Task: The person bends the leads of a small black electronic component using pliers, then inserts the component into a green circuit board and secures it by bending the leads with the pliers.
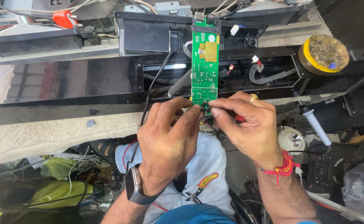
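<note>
I am pinching, both hands together, left hand (167, 128) and right hand (248, 124), the green circuit board (204, 62) lower end | light, stiff, fragile | gripping edges only

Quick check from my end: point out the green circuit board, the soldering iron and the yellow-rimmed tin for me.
green circuit board (204, 66): head view, middle of the long board's face.
soldering iron (314, 123): head view, on its pale handle, right of the hands.
yellow-rimmed tin (305, 62): head view, on the yellow rim's left side.
</note>
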`<state>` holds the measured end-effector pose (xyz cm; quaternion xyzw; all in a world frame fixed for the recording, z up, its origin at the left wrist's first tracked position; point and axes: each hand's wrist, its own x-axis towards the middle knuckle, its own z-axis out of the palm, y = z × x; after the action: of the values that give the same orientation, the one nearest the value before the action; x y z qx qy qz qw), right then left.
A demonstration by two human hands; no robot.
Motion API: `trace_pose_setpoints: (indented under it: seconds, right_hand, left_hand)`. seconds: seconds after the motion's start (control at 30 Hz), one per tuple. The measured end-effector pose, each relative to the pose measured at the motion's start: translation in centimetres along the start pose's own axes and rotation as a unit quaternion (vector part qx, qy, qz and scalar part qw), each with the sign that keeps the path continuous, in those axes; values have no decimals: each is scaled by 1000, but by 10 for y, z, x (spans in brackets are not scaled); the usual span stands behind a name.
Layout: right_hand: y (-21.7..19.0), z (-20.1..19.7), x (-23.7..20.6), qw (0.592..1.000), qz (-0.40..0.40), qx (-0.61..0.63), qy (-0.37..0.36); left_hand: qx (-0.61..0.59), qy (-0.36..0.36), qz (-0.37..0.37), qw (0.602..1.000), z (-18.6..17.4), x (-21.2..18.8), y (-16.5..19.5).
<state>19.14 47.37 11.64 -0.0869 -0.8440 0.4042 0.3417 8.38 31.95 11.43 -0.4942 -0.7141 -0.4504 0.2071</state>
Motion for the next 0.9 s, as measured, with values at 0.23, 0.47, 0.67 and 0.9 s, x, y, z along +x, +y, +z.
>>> trace_pose_setpoints:
  seconds: [0.23,0.47,0.67,0.9]
  right_hand:
    - [1,0,2,1000,23,-9,-2]
    - [1,0,6,1000,-15,-27,-1]
    - [2,1,5,1000,0,-19,-1]
    - [6,1,4,1000,11,0,-1]
  left_hand:
    - [-6,-5,-4,1000,-1,1,0]
    - [-18,-11,-36,999,0,5,1]
    - [-5,-17,2,1000,-2,4,0]
    - [-19,-54,6,998,-8,3,-10]
